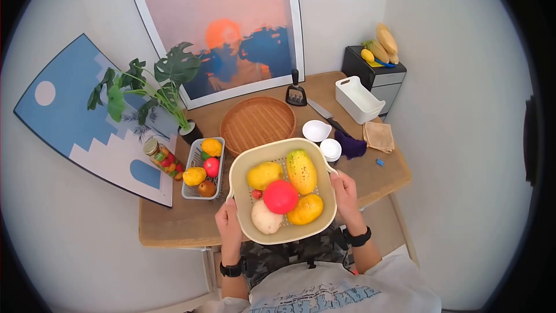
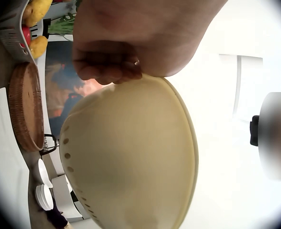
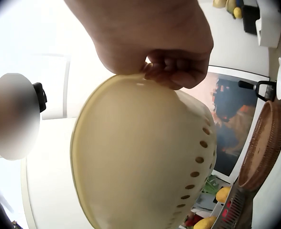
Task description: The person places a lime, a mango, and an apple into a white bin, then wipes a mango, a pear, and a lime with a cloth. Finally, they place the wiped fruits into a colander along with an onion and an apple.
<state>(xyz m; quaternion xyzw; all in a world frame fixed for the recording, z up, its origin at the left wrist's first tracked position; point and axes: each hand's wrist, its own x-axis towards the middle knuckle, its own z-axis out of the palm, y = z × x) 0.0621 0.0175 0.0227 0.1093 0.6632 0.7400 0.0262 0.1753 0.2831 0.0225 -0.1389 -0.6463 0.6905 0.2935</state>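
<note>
Both hands carry a cream square colander (image 1: pixel 328 203) in front of the body, above the table's front edge. My left hand (image 1: pixel 229 225) grips its left side handle, and the right hand (image 1: pixel 346 192) grips the opposite one. In both wrist views the fingers curl round the rim, with drain holes showing below. Inside lie a speckled yellow papaya-like fruit (image 1: pixel 302 171), a yellow fruit (image 1: pixel 264 175), an orange-yellow fruit (image 1: pixel 306 209), a pale round one (image 1: pixel 266 218) and a small red one (image 1: pixel 256 195). A bright red round fruit (image 1: pixel 281 197) rests among them near the middle.
Behind the colander is a round woven tray (image 1: pixel 258 122). A grey basket of fruit (image 1: pixel 201 196), a jar (image 1: pixel 165 159) and a potted plant (image 1: pixel 190 131) stand left. Rightward are white bowls (image 1: pixel 316 131), a knife (image 1: pixel 324 113), a purple cloth (image 1: pixel 350 145) and a white bin (image 1: pixel 359 101).
</note>
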